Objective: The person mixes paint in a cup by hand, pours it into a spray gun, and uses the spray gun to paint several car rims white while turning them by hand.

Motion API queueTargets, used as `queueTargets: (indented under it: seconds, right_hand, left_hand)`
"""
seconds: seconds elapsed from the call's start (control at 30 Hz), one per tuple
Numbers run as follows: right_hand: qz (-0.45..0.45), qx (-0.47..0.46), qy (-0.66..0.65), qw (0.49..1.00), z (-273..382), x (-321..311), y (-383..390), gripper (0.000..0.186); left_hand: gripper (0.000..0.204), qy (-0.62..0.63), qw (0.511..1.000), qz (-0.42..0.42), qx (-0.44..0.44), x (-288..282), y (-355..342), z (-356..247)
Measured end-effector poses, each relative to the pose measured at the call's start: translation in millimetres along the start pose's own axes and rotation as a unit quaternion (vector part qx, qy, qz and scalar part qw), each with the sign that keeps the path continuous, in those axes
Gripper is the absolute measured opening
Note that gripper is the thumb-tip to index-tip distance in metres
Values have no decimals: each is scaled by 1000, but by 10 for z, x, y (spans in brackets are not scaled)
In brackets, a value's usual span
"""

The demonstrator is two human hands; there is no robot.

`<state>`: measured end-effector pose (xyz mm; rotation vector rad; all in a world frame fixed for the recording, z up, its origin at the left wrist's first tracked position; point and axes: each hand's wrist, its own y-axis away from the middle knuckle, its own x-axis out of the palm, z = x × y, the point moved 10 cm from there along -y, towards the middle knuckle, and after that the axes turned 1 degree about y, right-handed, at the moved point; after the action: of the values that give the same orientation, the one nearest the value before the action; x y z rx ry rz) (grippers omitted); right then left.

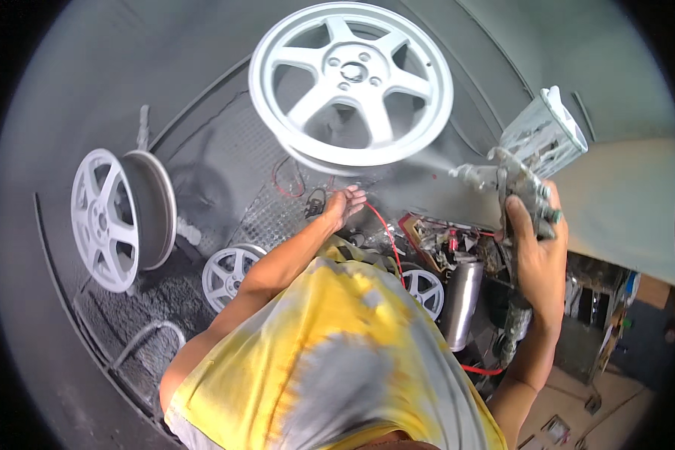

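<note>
grey floor (251,191) opens left of centre; four alloy wheels (315,101), rims apart; right hand (538,262) clamped on one spray gun (517,180), left hand's (341,208) hold unclear.

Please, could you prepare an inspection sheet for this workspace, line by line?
Surface: textured grey floor, partly hidden.
Job's things: white wheel, spray gun with stained cup; pale mist at the nozzle.
Clutter: jumbled items near the metal cylinder.
Right hand: wrapped around the spray gun.
Left hand: below the white wheel in view; grip unclear.
Cables: red hose beside the left hand, passing behind the shirt.
Surroundings: grey wall; three more wheels, one at left, two lower down.
</note>
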<state>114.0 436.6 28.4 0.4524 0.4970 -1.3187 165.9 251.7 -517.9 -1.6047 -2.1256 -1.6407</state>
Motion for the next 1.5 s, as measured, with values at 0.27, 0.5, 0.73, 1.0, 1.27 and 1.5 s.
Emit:
queueTargets:
  seconds: [0.27,0.5,0.73,1.0,1.27,1.5]
  right_hand:
    - [62,-36,-128,989,462,457,-22,26]
    - [-57,-59,-86,993,295,141,-79,27]
    - [27,4,-123,992,222,389,37,29]
    - [-98,-63,-57,992,306,121,-70,26]
    - [-86,34,-61,994,-91,-55,-91,26]
    - [-168,-37,-39,984,-88,-286,-289,25]
  left_hand:
    - [28,69,984,-69,152,-667,-89,-720]
    - [10,15,990,-112,88,-253,3,-722]
    - [6,108,988,-100,37,217,-316,-291]
    - [5,109,986,-120,30,438,-215,-286]
    - [8,46,997,-63,17,47,-285,-335]
    - [15,-94,993,-65,19,-505,31,-888]
